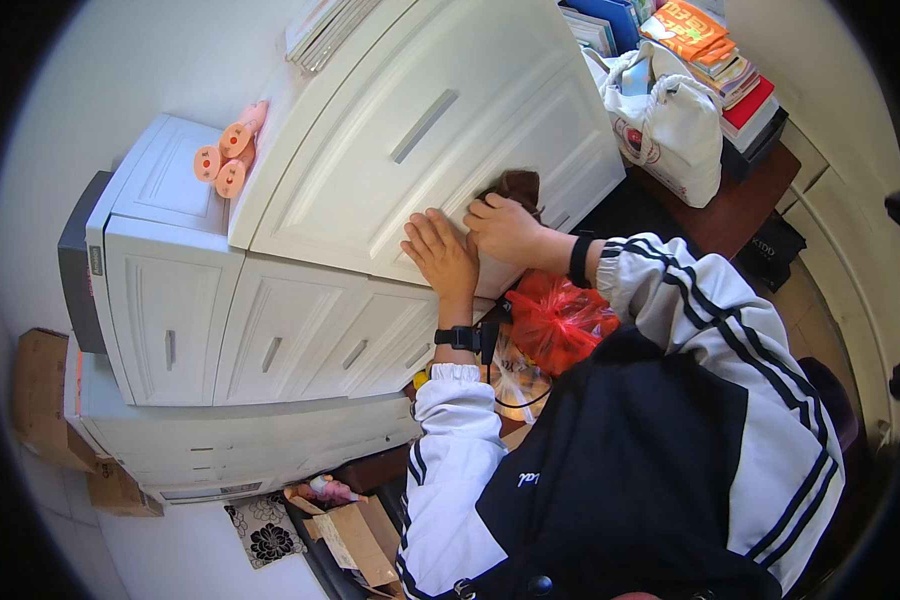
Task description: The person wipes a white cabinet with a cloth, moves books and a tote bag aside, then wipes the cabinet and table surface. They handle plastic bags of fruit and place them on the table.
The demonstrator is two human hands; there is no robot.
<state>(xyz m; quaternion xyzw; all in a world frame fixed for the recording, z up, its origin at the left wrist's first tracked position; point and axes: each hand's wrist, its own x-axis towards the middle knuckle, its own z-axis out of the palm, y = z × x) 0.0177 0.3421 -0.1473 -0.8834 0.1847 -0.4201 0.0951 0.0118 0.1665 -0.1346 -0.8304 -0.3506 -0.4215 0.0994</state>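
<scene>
Fingers outstretched, my left hand lies flat against the front of a white drawer cabinet. A dark strap with a small device is around that wrist. Close beside it, my right hand is closed on a dark brown cloth, which bunches up beyond the fingers against the drawer front. A black band circles my right wrist. The fingertips of my right hand are partly hidden by the hand itself. Grey bar handles show on the drawers.
A red plastic bag hangs or stands just below my right forearm. At upper right are a white tote bag and stacked books. Pink pig-faced items lie on the cabinet. Cardboard boxes sit lower left.
</scene>
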